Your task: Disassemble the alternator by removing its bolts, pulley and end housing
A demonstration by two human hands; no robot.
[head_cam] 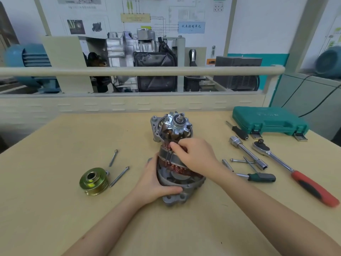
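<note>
At the middle of the tan wooden workbench (55,182), the half-stripped grey metal alternator (175,159) lay with its long axis pointing away toward the far edge, shaft end farthest. The left hand (156,183) gripped the near grey end housing (180,194), and the right hand (193,156) pinched the copper-wound stator (167,156). A skewed pull could probably have jammed the rotor or nicked the windings.

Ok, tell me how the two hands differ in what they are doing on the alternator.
The left hand grips the near grey housing low down, close to the table; the right hand sits higher, on the copper windings.
The left hand wraps round the housing's edge from the left; the right hand comes from the right, thumb and fingers curled onto the ring.
Both are bare and both hold the alternator.
</note>
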